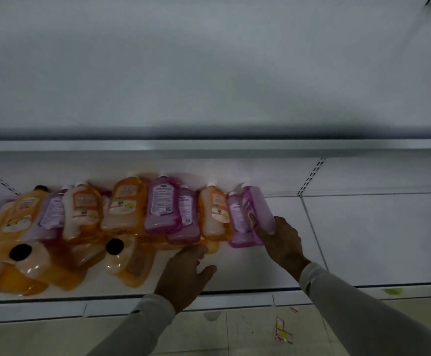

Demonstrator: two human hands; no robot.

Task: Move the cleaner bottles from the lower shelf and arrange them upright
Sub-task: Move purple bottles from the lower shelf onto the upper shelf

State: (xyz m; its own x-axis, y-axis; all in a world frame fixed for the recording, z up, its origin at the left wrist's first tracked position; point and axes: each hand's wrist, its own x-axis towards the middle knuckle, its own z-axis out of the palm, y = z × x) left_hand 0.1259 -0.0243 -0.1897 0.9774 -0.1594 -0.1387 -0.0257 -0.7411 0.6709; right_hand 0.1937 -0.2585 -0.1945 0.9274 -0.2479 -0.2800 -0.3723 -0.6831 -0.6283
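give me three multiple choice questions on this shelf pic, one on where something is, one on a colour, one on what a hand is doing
1. Where do the bottles lie on the lower shelf?
A. on its left part
B. on its right part
C. on the floor

2. What colour is the bottle in the right hand?
A. orange
B. pink
C. green

3. What is the left hand doing?
A. gripping a black cap
B. resting on the floor
C. open, holding nothing

Answers:
1 A, the bottles crowd the left of the lower shelf, whose right part shows bare.
2 B, the right hand grips the base of a pink bottle at the right end of the row.
3 C, the left hand reaches with spread fingers near an orange bottle, gripping nothing.
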